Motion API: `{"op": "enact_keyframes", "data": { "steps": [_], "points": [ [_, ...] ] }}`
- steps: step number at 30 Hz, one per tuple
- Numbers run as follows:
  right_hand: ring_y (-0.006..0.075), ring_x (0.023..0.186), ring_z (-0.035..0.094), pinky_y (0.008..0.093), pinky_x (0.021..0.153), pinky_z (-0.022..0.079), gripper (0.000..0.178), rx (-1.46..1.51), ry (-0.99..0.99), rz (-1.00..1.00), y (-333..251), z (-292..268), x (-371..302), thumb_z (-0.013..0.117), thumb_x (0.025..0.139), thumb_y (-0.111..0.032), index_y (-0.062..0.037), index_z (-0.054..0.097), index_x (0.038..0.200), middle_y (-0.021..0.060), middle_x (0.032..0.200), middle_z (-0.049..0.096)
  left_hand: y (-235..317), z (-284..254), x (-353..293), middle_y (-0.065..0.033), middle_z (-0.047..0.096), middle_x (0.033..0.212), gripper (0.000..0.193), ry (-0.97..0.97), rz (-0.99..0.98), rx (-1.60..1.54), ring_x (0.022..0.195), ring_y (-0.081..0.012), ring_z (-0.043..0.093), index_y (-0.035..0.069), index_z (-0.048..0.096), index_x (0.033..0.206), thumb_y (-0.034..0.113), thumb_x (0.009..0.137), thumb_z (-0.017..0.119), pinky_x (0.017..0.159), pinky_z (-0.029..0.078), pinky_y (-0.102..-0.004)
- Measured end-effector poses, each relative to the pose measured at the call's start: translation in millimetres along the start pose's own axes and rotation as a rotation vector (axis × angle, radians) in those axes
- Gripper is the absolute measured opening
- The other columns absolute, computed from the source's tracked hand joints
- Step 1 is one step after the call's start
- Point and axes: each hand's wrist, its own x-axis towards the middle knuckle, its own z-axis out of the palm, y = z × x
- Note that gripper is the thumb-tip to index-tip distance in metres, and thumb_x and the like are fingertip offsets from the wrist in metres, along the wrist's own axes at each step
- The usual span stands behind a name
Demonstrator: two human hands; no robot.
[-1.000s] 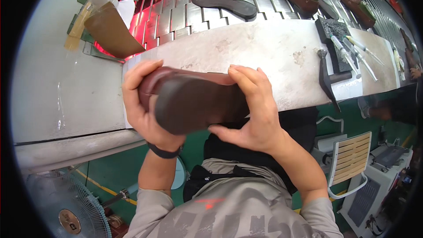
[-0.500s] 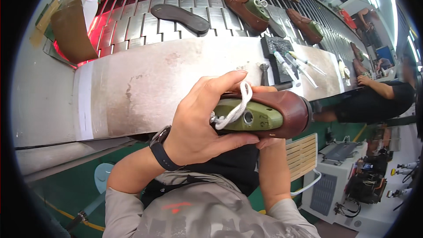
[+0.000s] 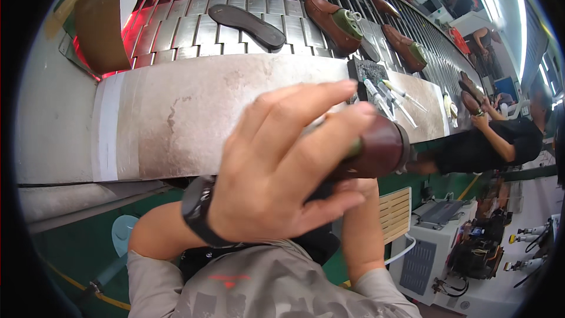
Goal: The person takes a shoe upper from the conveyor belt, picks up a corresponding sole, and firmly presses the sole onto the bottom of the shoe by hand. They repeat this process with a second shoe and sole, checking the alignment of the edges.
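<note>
A brown leather shoe (image 3: 385,146) is held above the near side of the bench, its toe pointing right. Part of the green last (image 3: 355,149) inside it shows; the rest and the heel end are covered by my left hand (image 3: 273,162). That hand, slightly blurred and wearing a dark wristband, spreads over the shoe with fingers stretched out and thumb apart. Whether it touches the leather cannot be told. Beneath the shoe, my right hand (image 3: 360,186) supports it, mostly hidden behind the shoe and my left hand.
Beyond the pale bench (image 3: 194,94), slats carry a dark sole (image 3: 247,26), a laced brown shoe (image 3: 333,23) and another shoe (image 3: 405,47). A black block (image 3: 366,72) with several syringes (image 3: 395,103) stands at the bench's right. A co-worker (image 3: 500,141) handles a shoe at far right.
My left hand has come off its grip round the shoe's heel end, risen toward me and spread across it, hiding the white lace and most of the last. The shoe stays nearly in place.
</note>
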Motion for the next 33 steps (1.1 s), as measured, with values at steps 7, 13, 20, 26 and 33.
{"op": "enact_keyframes", "data": {
  "steps": [7, 13, 20, 26, 33],
  "points": [
    [0.0235, 0.127, 0.065, 0.0408, 0.112, 0.050, 0.094, -0.293, 0.121, 0.013, -15.4, 50.9, 35.4, 0.100, 0.073, -0.021, 0.0033, 0.050, 0.149, 0.0141, 0.138, 0.064, -14.6, -48.9, 26.2, -0.0196, 0.074, 0.118, 0.078, -0.239, 0.084, 0.375, 0.102, -0.0353, 0.075, -0.001, 0.070, 0.131, 0.057, 0.081, 0.088, 0.087, 0.061, -0.0419],
    [0.0272, 0.124, 0.070, 0.0424, 0.109, 0.056, 0.092, -0.657, -0.032, -0.258, -34.0, 56.6, 60.3, 0.100, 0.073, -0.020, 0.0034, 0.053, 0.149, 0.0148, 0.133, 0.070, -15.5, -70.6, 25.9, -0.0192, 0.074, 0.115, 0.085, -0.306, 0.081, 0.376, 0.099, -0.0317, 0.075, -0.003, 0.071, 0.127, 0.065, 0.078, 0.087, 0.084, 0.061, -0.0388],
    [0.0251, 0.125, 0.071, 0.0425, 0.111, 0.056, 0.095, -0.329, 0.165, -0.178, -25.1, 47.8, 43.6, 0.103, 0.071, -0.014, 0.0034, 0.052, 0.149, 0.0189, 0.132, 0.072, -25.4, -84.0, 17.2, -0.0190, 0.074, 0.115, 0.094, -0.286, 0.008, 0.358, 0.100, -0.0274, 0.074, -0.004, 0.071, 0.126, 0.072, 0.073, 0.087, 0.087, 0.060, -0.0364],
    [0.0258, 0.128, 0.068, 0.0418, 0.113, 0.054, 0.101, -0.226, 0.107, -0.311, -6.5, 52.4, 41.2, 0.104, 0.074, -0.022, 0.0082, 0.048, 0.152, 0.0205, 0.141, 0.067, -16.5, -86.5, 16.1, -0.0185, 0.074, 0.117, 0.096, -0.288, 0.113, 0.490, 0.100, -0.0312, 0.072, -0.002, 0.066, 0.135, 0.077, 0.081, 0.076, 0.088, 0.057, -0.0394],
    [0.0268, 0.105, 0.078, 0.0369, 0.092, 0.061, 0.081, -0.742, 0.156, -0.318, -25.2, 80.6, 51.0, 0.104, 0.068, -0.027, 0.0029, 0.065, 0.133, 0.0172, 0.119, 0.076, 1.5, -76.4, 14.4, -0.0195, 0.069, 0.122, 0.113, -0.280, 0.011, 0.526, 0.104, -0.0339, 0.067, -0.004, 0.063, 0.136, 0.089, 0.071, 0.073, 0.091, 0.054, -0.0422]
  ]
}}
